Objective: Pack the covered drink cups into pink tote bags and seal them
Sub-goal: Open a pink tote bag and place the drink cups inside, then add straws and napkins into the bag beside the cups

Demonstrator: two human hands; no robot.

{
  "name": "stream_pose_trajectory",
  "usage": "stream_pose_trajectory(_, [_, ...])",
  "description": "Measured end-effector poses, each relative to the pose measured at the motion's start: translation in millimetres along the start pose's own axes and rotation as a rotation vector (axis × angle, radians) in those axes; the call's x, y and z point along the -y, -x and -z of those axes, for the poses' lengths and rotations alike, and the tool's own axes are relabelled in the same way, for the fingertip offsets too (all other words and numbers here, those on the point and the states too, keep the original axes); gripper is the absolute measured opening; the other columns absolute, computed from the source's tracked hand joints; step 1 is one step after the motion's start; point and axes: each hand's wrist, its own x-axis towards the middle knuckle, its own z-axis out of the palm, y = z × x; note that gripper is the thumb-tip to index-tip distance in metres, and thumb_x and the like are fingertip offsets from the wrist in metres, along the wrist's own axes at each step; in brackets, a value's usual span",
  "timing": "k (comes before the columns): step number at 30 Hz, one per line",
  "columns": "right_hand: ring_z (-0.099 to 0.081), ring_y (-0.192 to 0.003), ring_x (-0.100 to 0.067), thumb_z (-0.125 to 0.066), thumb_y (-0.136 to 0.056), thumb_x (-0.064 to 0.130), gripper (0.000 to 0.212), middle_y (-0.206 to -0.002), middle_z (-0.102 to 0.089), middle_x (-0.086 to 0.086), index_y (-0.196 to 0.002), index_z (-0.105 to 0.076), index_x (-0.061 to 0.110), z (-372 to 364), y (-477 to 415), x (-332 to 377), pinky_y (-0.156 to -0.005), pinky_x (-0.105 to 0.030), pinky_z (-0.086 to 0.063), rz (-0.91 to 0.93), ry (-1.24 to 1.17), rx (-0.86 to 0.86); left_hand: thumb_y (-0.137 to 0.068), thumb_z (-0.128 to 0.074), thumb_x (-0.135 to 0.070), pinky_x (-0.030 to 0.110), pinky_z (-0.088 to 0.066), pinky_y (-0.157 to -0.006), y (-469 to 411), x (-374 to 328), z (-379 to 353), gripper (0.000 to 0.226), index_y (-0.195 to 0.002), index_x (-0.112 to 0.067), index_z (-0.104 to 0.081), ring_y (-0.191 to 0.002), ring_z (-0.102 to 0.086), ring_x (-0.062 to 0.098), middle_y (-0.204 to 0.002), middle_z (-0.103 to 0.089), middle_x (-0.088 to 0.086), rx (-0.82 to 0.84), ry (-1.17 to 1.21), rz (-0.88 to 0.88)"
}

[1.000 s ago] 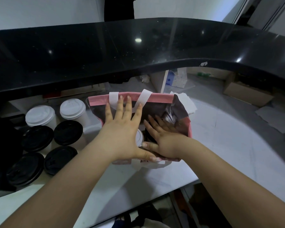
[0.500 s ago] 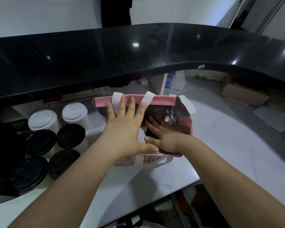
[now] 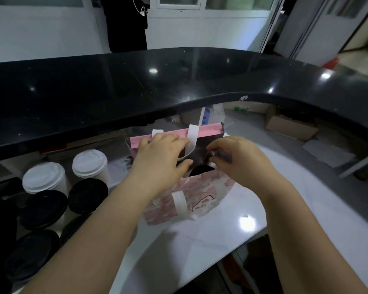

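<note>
The pink tote bag (image 3: 191, 198) stands on the white bench (image 3: 238, 211), its mouth open and a black-lidded cup (image 3: 200, 171) seen inside. The far pink rim is pressed by the left hand (image 3: 159, 158), fingers together and curled over it; the inner flap is pinched by the right hand (image 3: 238, 160). Both rims are best drawn level above the lid before sealing, so the handles stay outside

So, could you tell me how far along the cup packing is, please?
Done: a black-lidded cup sits inside the pink tote bag. In hand: the left hand and right hand work at its open top. Left: sealing it, and packing the lidded cups standing beside it.
</note>
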Motion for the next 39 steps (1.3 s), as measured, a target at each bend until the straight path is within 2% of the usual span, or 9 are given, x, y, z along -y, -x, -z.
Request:
stream_pose_trajectory(3, [-0.057, -0.091, -0.023, -0.072, -0.084, 0.015, 0.020, -0.096, -0.069, -0.001, -0.103, -0.073, 0.020, 4.3, -2.5, 4.3, -0.075, -0.038, -0.051, 0.004, 0.006, -0.077, -0.091, -0.054, -0.049, 0.041, -0.033, -0.097, -6.5, 10.2, 6.1, 0.044, -0.133, -0.034, -0.053, -0.124, -0.044, 0.020, -0.133, -0.057, -0.010, -0.048, -0.006, -0.017])
stream_pose_trajectory(8, [-0.054, -0.102, -0.019, -0.072, -0.083, 0.016, 0.025, -0.105, -0.068, 0.003, -0.107, -0.071, 0.023, 14.5, -28.8, 4.7, -0.081, -0.030, -0.044, 0.045, 0.063, -0.093, -0.092, -0.055, -0.046, 0.043, -0.035, -0.100, -25.0, 29.3, 20.4, 0.043, -0.133, -0.032, -0.055, -0.126, -0.046, 0.020, -0.134, -0.057, -0.007, -0.119, -0.031, 0.003])
stream_pose_trajectory(12, [-0.053, -0.111, -0.018, -0.070, -0.085, 0.018, 0.026, -0.114, -0.066, 0.005, -0.110, -0.070, 0.025, 18.0, -60.4, -0.2, -0.087, -0.031, -0.043, 0.095, 0.111, -0.055, -0.092, -0.056, -0.045, 0.044, -0.038, -0.097, -44.0, 44.7, 26.3, 0.041, -0.131, -0.031, -0.057, -0.121, -0.051, 0.022, -0.129, -0.060, -0.005, -0.138, -0.061, 0.025])
stream_pose_trajectory(19, [-0.055, -0.101, -0.021, -0.066, -0.087, 0.016, 0.017, -0.103, -0.069, 0.006, -0.101, -0.073, 0.022, 9.6, -115.9, -23.5, -0.078, -0.037, -0.051, 0.258, 0.172, 0.014, -0.093, -0.057, -0.040, 0.041, -0.039, -0.095, -65.4, 70.8, 21.6, 0.036, -0.127, -0.029, -0.060, -0.116, -0.054, 0.020, -0.124, -0.061, -0.005, -0.125, -0.106, 0.110])
stream_pose_trajectory(25, [-0.060, -0.094, -0.018, -0.070, -0.085, 0.019, 0.024, -0.103, -0.069, 0.004, -0.108, -0.073, 0.026, -7.9, -162.1, -55.8, -0.079, -0.035, -0.052, 0.351, 0.118, 0.195, -0.092, -0.059, -0.042, 0.040, -0.037, -0.098, -75.6, 85.3, 18.0, 0.035, -0.124, -0.031, -0.063, -0.119, -0.051, 0.017, -0.124, -0.062, -0.008, -0.067, -0.118, 0.103])
stream_pose_trajectory(29, [-0.062, -0.086, -0.009, -0.073, -0.084, 0.021, 0.029, -0.107, -0.069, 0.007, -0.112, -0.072, 0.030, -31.1, -189.3, -75.7, -0.077, -0.020, -0.048, 0.405, 0.061, 0.368, -0.088, -0.062, -0.045, 0.040, -0.039, -0.100, -78.8, 91.4, 14.5, 0.037, -0.123, -0.033, -0.064, -0.119, -0.048, 0.014, -0.121, -0.063, -0.011, -0.024, -0.069, 0.097])
stream_pose_trajectory(34, [-0.064, -0.085, -0.009, -0.077, -0.080, 0.032, 0.031, -0.106, -0.069, 0.009, -0.110, -0.072, 0.029, -65.0, -200.7, -101.1, -0.077, -0.031, -0.055, 0.400, -0.056, 0.464, -0.082, -0.069, -0.048, 0.044, -0.044, -0.098, -72.8, 90.4, 5.5, 0.037, -0.118, -0.037, -0.067, -0.114, -0.048, 0.008, -0.117, -0.063, -0.017, 0.086, 0.077, 0.121])
stream_pose_trajectory(39, [-0.062, -0.091, -0.005, -0.074, -0.084, 0.026, 0.029, -0.110, -0.069, 0.010, -0.113, -0.071, 0.027, -104.4, -204.9, -112.9, -0.082, -0.029, -0.054, 0.462, -0.135, 0.606, -0.079, -0.069, -0.053, 0.044, -0.045, -0.095, -61.0, 84.6, -4.3, 0.044, -0.119, -0.035, -0.067, -0.113, -0.051, 0.007, -0.116, -0.063, -0.019, 0.116, 0.116, 0.141])
